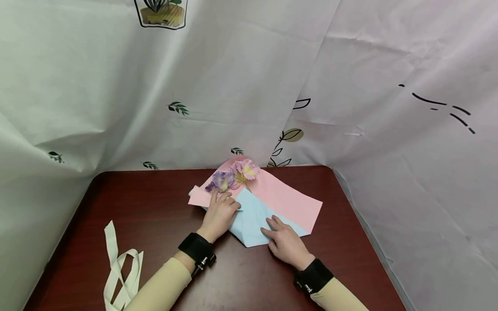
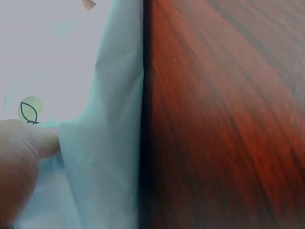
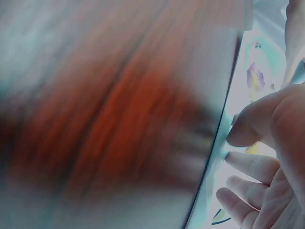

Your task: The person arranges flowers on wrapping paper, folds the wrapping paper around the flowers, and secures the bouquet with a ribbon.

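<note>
A sheet of wrapping paper, pink (image 1: 285, 194) on one face and light blue (image 1: 249, 220) on the other, lies partly folded on the table. On its pink side rest a purple flower (image 1: 221, 180) and a pink-and-yellow flower (image 1: 247, 169). My left hand (image 1: 221, 214) presses on the folded left part, fingertips just below the purple flower. In the left wrist view, its thumb (image 2: 45, 142) lies against the blue fold. My right hand (image 1: 287, 242) rests with spread fingers on the blue flap near its front edge; those fingers (image 3: 252, 164) also show in the right wrist view.
A loosely looped off-white ribbon (image 1: 116, 268) lies on the dark red-brown table (image 1: 163, 203) at the left, beside the left sleeve (image 1: 165, 283). Behind the table's far edge hangs a pale curtain (image 1: 233, 86) printed with leaves.
</note>
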The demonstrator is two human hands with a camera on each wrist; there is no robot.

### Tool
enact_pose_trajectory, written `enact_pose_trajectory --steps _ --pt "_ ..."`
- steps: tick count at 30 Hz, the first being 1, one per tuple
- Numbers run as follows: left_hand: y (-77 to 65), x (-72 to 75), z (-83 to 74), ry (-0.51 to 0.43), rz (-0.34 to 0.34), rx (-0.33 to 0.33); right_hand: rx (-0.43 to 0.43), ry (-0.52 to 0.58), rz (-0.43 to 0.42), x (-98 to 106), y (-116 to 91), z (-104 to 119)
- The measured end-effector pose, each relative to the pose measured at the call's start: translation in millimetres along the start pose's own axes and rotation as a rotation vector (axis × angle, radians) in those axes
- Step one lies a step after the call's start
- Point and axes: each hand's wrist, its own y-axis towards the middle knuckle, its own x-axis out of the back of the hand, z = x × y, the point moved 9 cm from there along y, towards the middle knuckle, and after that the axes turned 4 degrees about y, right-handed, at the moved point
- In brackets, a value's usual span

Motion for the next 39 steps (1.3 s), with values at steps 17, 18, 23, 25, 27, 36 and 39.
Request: enact_pose_trajectory --steps 17,18,23,25,27,36,39 --pt "-4.9 -21.4 -56.2 0.037 0.052 -0.336 0.021 0.074 -0.046 -2.9 1.8 3.2" --pt "-5.6 -22.9 -57.7 0.024 0.063 -0.342 0.018 0.08 -0.043 -3.3 1.8 3.1" --pt "-13.7 -29.5 -60.8 -0.021 0.149 -0.35 -0.004 0.096 -0.028 -4.6 2.5 2.2" --pt "-19.6 -30.6 -56.3 -0.039 0.187 -0.307 -0.006 0.098 -0.023 -5.6 3.0 2.0" --pt "-26.2 -29.3 -49.0 -0.063 0.213 -0.23 -0.005 0.1 -0.017 -6.2 3.4 2.0" --pt "-58.3 -12.2 -25.0 -0.346 0.136 0.203 -0.006 0.108 -0.034 -0.1 2.7 -2.9" --pt "-59.8 -15.6 -26.6 -0.346 0.165 0.242 -0.007 0.114 -0.038 0.4 3.6 -4.6"
